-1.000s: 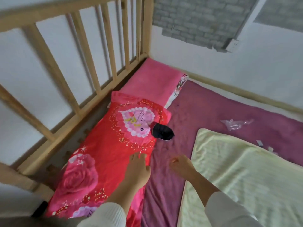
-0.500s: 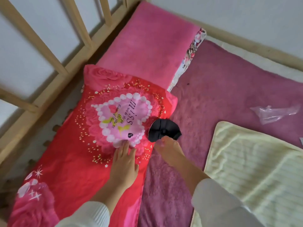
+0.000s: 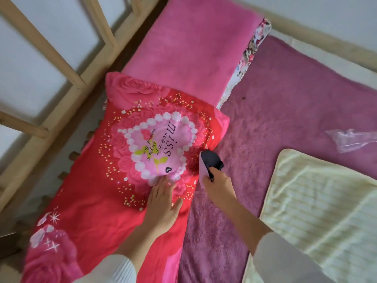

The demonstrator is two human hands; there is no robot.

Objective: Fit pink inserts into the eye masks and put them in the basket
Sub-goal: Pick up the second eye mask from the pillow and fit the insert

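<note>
On a bed framed by a pale wooden rail (image 3: 61,58), we see two bare hands in white sleeves working over bright bedding. The right hand (image 3: 219,187) is closed in a pinch around a black eye mask (image 3: 211,160), lifting it at the edge where the red heart-print pillow (image 3: 114,180) meets the purple fleece blanket (image 3: 285,119); the mask sits at about 11 o'clock from that hand, just off the pillow's right border. A pale pink insert (image 3: 202,172) shows along the mask's left side, touching it and running down toward the gripping fingers; we cannot tell whether it is fully seated inside the mask. The left hand (image 3: 163,205) lies flat and open, fingers spread, palm down on the red pillow, its fingertips (image 3: 163,181) reaching the lower rim of the printed pink heart (image 3: 161,144), which lies at 12 o'clock from that hand. A plain pink fleece cushion (image 3: 193,48) sits beyond the red pillow at 12 o'clock, against the rail. At 3 o'clock from the mask, well apart, a crumpled clear plastic bag (image 3: 350,139) rests on the purple blanket, and a pale yellow striped towel (image 3: 326,211) covers the blanket's corner at 4 o'clock. We see no part of a basket from this angle.
</note>
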